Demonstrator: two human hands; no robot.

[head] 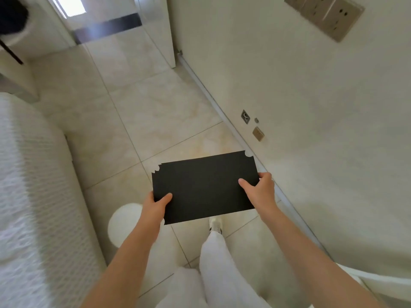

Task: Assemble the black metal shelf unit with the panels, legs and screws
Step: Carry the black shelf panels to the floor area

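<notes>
A flat black metal shelf panel point(204, 187) with notched corners is held level above the tiled floor, in the middle of the head view. My left hand point(155, 206) grips its near left edge, thumb on top. My right hand point(259, 190) grips its right edge, thumb lying on the top face. No legs or screws are in view.
A bed with a white textured cover point(33, 196) fills the left side. The white wall point(311, 107) runs along the right, with low sockets point(258, 133). A round white object point(124, 221) sits on the floor by my left forearm. My leg and shoe point(215, 225) are below the panel.
</notes>
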